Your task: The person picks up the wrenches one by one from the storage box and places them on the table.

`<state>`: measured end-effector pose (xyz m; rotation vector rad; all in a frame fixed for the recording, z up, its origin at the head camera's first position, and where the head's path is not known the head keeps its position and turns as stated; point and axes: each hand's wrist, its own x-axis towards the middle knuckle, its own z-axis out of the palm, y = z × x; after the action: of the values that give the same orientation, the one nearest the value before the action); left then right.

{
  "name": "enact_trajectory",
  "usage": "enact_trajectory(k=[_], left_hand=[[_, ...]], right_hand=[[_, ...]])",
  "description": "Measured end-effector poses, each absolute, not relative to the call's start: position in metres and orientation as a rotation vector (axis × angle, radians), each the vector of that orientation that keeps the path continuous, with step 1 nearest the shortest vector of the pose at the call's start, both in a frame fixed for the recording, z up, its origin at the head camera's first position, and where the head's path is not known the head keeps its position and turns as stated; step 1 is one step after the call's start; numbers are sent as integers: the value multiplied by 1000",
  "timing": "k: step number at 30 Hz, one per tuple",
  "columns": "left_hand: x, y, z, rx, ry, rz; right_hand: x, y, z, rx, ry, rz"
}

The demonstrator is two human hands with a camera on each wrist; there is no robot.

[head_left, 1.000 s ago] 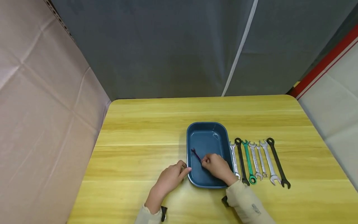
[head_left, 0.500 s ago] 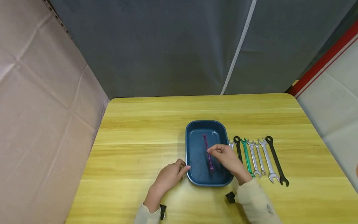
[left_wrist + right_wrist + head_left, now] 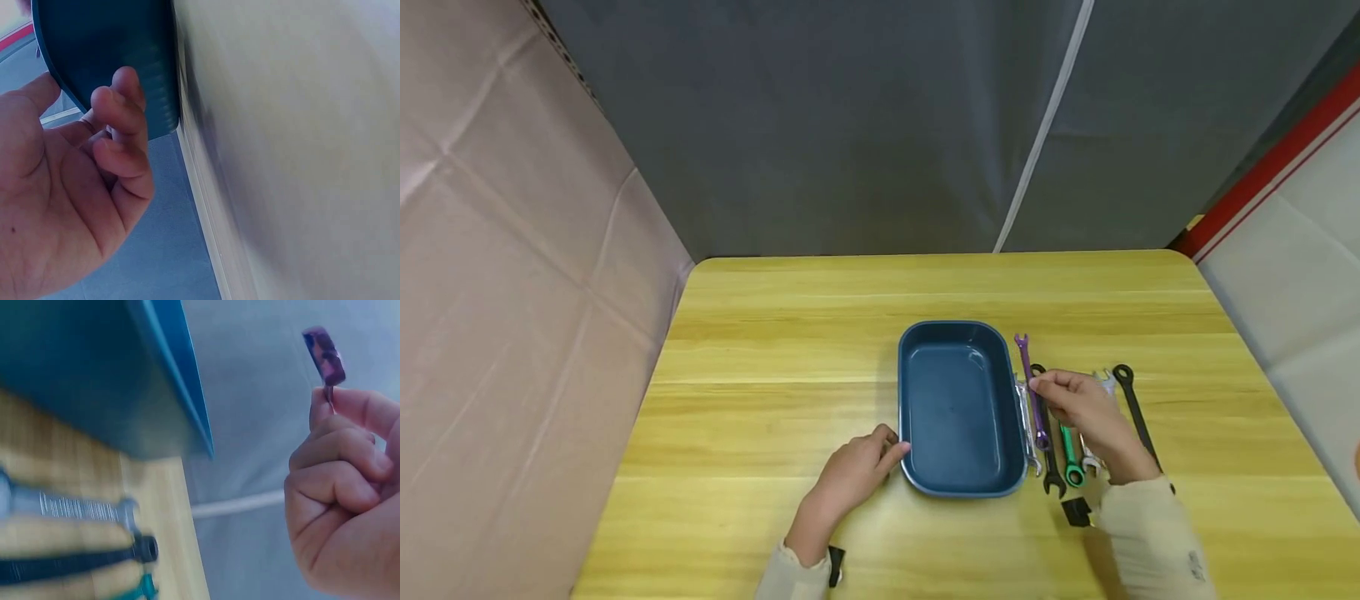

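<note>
My right hand (image 3: pixel 1086 410) pinches a small purple combination wrench (image 3: pixel 1026 358) by its shank, between thumb and index finger. It holds the wrench in the air over the row of wrenches, just right of a deep blue tray (image 3: pixel 955 490). In the right wrist view, the ring end of the purple wrench (image 3: pixel 326 357) sticks up past the fingertips, while the other fingers of the right hand (image 3: pixel 340 475) are curled. My left hand (image 3: pixel 853 475) holds the tray's left rim near the front corner. The left wrist view has its thumb at the rim and its bent fingers by the outer wall.
Right of the tray lies a row of wrenches: a silver wrench (image 3: pixel 1026 425), a black wrench (image 3: pixel 1051 462), a green wrench (image 3: pixel 1070 454), further silver ones partly under the right hand, and a black wrench (image 3: pixel 1135 417) at the end. A grey curtain (image 3: pixel 850 125) hangs behind the table.
My right hand has lifted the purple wrench out of the tray and carried it right, over the tray's rim. The wrench has turned closer to upright in the head view. My left hand stays put.
</note>
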<state>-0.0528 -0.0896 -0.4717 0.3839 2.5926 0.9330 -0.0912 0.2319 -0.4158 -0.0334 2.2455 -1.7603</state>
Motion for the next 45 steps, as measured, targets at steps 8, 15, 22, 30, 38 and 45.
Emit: enact_trajectory(k=[8,15,22,30,38,45], left_hand=[[-54,-90,-471,388,2606,930],[-54,-91,-471,378,2599,935],[-54,-91,-472,376,2594,932],[-53,-90,-473,396,2603,927],[-53,-91,-472,398,2598,919],[-53,-91,-471,403,2589,924]], right_hand=[[-82,283,-424,50,2363,-1734],[-70,320,-432,179,2427,-1629],[-64,347,-437,238,2451,-1533],[-64,368,-443,272,2404,-1493],[-64,381,-452,347,2422,-1371],[-66,398,-460,395,2408,-1306]])
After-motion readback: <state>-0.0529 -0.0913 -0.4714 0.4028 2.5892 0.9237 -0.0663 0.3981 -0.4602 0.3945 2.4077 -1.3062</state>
